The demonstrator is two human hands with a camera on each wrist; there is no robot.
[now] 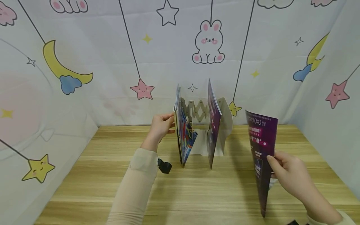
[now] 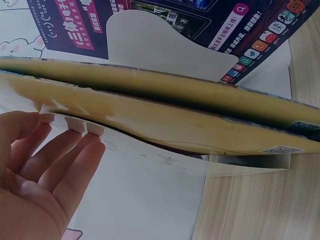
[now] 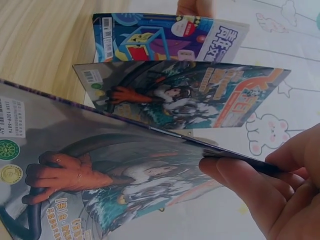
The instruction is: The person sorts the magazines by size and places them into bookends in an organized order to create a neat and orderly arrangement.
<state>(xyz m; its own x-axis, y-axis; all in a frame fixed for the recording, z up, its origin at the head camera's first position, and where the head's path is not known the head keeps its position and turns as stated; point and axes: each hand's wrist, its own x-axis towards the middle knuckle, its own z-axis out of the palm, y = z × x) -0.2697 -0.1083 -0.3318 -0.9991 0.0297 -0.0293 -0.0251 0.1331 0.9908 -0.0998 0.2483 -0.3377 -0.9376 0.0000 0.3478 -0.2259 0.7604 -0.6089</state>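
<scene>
My right hand [image 1: 292,175] pinches a magazine [image 1: 261,153] by its edge, thumb on the dark purple cover. In the right wrist view its other cover [image 3: 140,175] shows a large orange hand. A similar magazine [image 1: 214,125] stands upright at the right side of a white expanding book rack [image 1: 201,142]. Several magazines [image 1: 181,134] lean together at the rack's left side, one with a colourful blue cover [image 3: 165,37]. My left hand [image 1: 163,125] is beside them, its extended fingers [image 2: 75,170] touching the white left end plate [image 2: 145,185].
The rack stands at the back of a wooden table [image 1: 112,175], close to a white curtain [image 1: 168,56] printed with stars, moons and a rabbit. The rack's curved right end plate [image 1: 226,122] rises beyond the standing magazine. A black wrist camera [image 1: 164,166] sits at the left sleeve.
</scene>
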